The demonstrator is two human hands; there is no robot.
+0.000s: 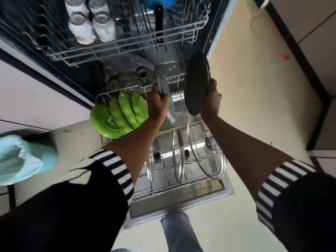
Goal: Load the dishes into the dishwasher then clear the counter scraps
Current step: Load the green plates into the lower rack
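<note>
The dishwasher stands open below me with its lower rack (pixel 181 192) pulled out. My left hand (pixel 157 103) grips the edge of a grey plate (pixel 163 88) held upright over the rack's far part. A second, darker plate (pixel 196 82) is gripped at its rim by my right hand (pixel 211 100), tilted on edge just right of the first. Several green plates (pixel 120 115) stand in the rack's left side. Three glass pot lids (pixel 205 151) stand on edge in the near rows.
The upper rack (pixel 127 42) holds white cups (pixel 92 26), a blue item (pixel 156 1) and a black handle. The open door's edge (pixel 181 210) is near my leg (pixel 180 233). A light blue cloth (pixel 21 159) lies at left. Beige floor spreads to the right.
</note>
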